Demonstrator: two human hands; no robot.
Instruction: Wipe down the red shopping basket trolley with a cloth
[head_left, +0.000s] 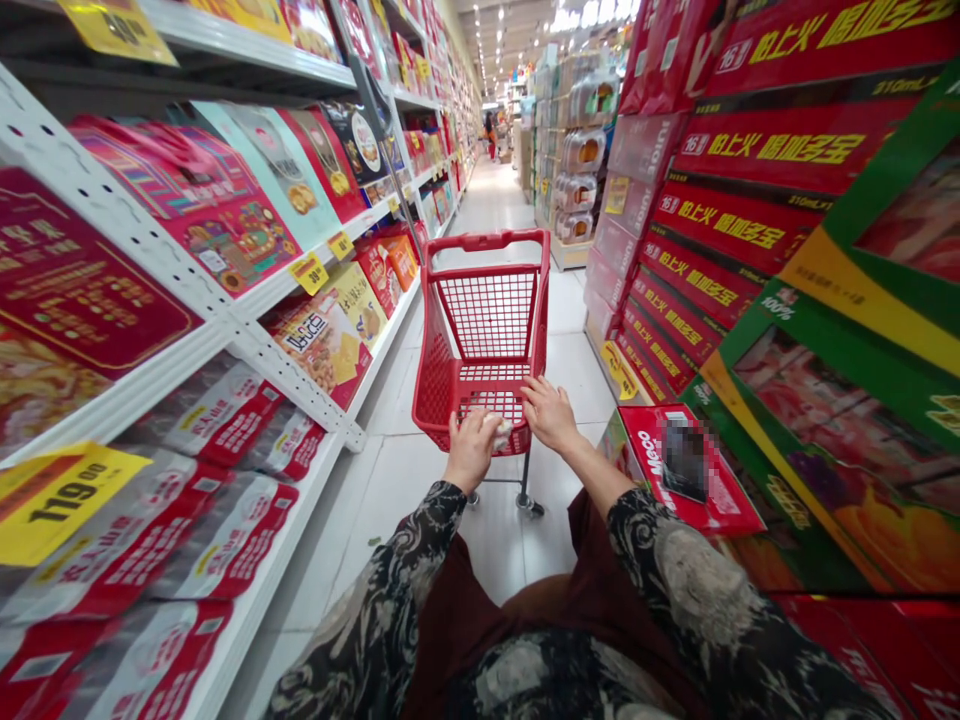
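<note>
A red plastic shopping cart (487, 330) stands in front of me in a store aisle, its basket empty. My left hand (471, 450) is closed around the cart's near rim and seems to press a small pale object against it. My right hand (550, 413) rests on the same rim a little to the right, fingers curled over the edge. Both arms wear dark patterned sleeves.
White shelves (225, 330) on the left hold boxed snacks with yellow price tags. Stacked red and green drink cartons (720, 230) line the right. The white tiled aisle (495, 200) runs ahead; a person stands far down it.
</note>
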